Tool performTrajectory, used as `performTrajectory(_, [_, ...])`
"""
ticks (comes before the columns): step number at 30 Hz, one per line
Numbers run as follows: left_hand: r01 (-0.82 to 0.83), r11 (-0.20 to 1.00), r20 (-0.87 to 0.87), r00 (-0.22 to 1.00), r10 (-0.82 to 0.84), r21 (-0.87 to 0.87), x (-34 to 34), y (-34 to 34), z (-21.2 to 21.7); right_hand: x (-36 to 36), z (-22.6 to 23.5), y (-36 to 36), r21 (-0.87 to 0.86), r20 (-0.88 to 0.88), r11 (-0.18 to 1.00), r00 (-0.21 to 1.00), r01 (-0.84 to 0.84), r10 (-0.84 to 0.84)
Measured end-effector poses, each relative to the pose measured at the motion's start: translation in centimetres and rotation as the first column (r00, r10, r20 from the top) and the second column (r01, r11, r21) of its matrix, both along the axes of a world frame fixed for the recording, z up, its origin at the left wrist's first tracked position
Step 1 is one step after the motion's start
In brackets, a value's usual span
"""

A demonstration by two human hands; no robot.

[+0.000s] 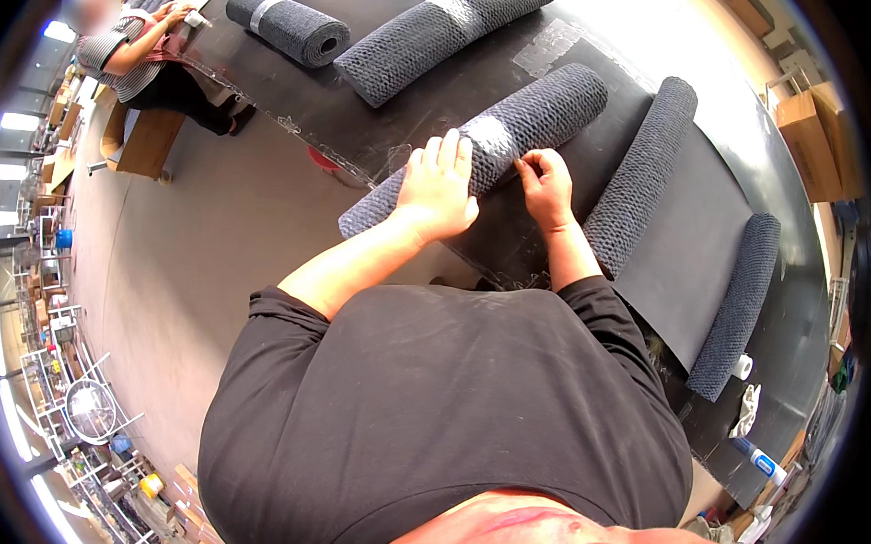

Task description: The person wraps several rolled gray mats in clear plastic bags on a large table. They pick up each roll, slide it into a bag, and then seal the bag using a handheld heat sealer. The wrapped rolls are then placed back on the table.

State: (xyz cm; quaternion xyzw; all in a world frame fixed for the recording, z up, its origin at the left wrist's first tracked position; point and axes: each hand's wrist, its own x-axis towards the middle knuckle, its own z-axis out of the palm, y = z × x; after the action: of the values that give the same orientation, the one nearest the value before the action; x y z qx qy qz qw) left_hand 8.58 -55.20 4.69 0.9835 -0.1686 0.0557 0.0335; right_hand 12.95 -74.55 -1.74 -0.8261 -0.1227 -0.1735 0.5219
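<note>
A dark grey, textured rolled mat (561,102) lies slantwise before me on the black table, with a shiny clear band (490,140) around its middle. My left hand (436,188) rests flat on top of the roll, fingers stretched out beside the band. At the roll's near side, my right hand (548,188) is closed, thumb and forefinger pinched together close to the band. Whatever they pinch, if anything, is too small to make out. The underside of the roll is hidden.
Two banded rolls, a smaller roll (289,27) and a longer one (434,37), lie farther off. More textured rolls (642,174) (739,302) flank a flat black sheet (695,243) on my right. A person (126,55) works at the table's far left. Cardboard boxes (812,141) stand right.
</note>
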Motion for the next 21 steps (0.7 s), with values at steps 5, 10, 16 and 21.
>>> performTrajectory(5, [0.047,0.993,0.073,0.997,-0.039,-0.108,-1.7,-1.0,-0.2,-1.9,-1.3,-2.1,0.013,-0.108,0.996,0.990,-0.090,0.091])
performTrajectory(10, [0.084,0.990,0.091,0.993,-0.074,-0.117,-2.6,-1.3,-0.7,-3.7,-2.8,-2.2,0.466,-0.371,0.885,0.905,-0.012,0.208])
performTrajectory(16, [0.061,0.995,0.071,0.996,-0.055,-0.084,-1.1,-0.7,0.2,-2.7,-1.5,-2.7,0.670,-0.502,0.742,0.746,0.016,0.437])
performTrajectory(21, [0.042,0.995,0.034,0.999,-0.039,-0.087,-0.1,0.0,0.6,-2.5,-0.2,-2.0,0.524,-0.563,0.852,0.756,0.013,0.335])
